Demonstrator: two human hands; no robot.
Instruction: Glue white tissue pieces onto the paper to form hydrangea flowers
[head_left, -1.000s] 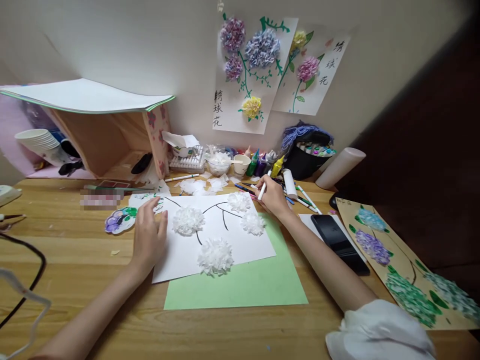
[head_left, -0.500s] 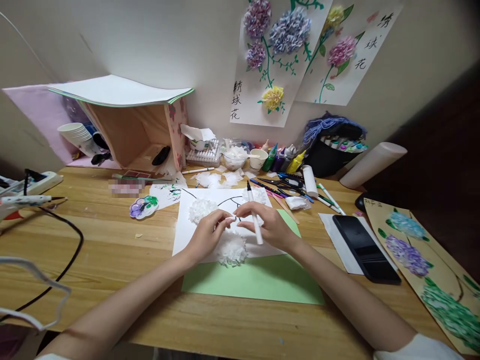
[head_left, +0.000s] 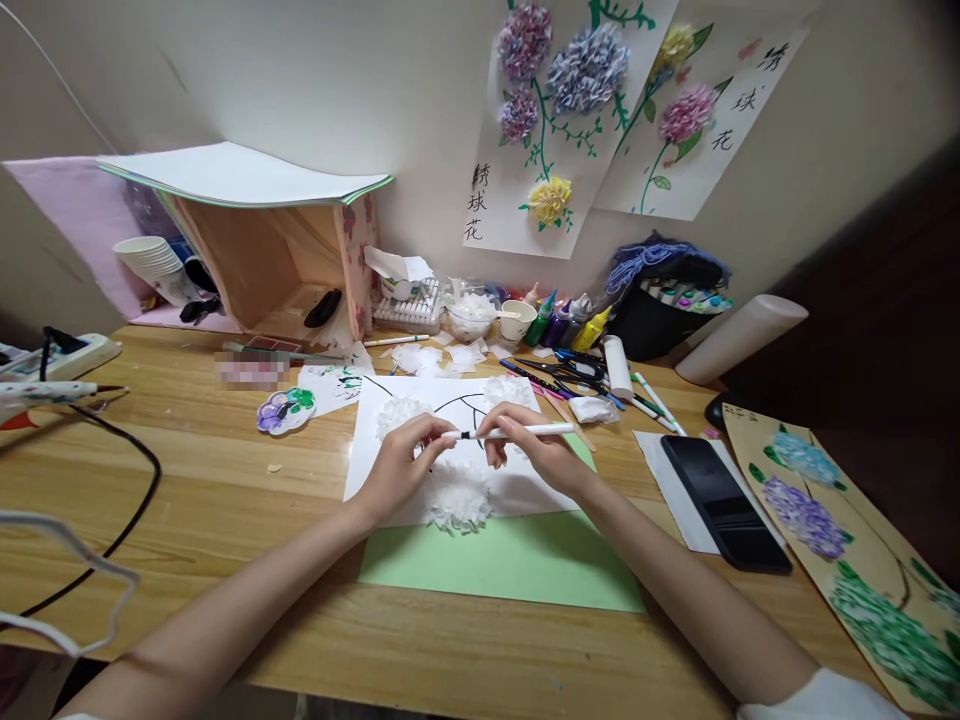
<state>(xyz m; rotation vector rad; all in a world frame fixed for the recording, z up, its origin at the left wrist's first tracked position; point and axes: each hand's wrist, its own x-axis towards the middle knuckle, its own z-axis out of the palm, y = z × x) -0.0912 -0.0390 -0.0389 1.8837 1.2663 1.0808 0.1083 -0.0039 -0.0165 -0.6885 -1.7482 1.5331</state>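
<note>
Over a white sheet of paper (head_left: 360, 460), my right hand (head_left: 541, 452) grips a white marker (head_left: 553, 430), now lying level with its black neck toward the left. My left hand (head_left: 397, 462) pinches the marker's white cap (head_left: 453, 435) at that end; whether the cap is fully seated I cannot tell. Black branch lines run across the sheet. White ruffled paper flowers sit on it, a front one (head_left: 459, 497) below my hands, a left one (head_left: 401, 412) and a right one (head_left: 506, 390) partly behind them. Green paper (head_left: 495, 560) lies underneath.
Behind the sheet are paper scraps (head_left: 416, 358), a bowl (head_left: 471, 318), a paper cup (head_left: 517, 320), paint bottles (head_left: 595, 327) and scissors (head_left: 581, 372). A phone (head_left: 724, 505) lies right. At left are a paint palette (head_left: 285, 410) and a glue gun (head_left: 45, 395) with its cable.
The marker has swung from upright to level, its tip end now meeting the cap in my left hand. The right fingers have shifted their hold. The view has moved slightly.
</note>
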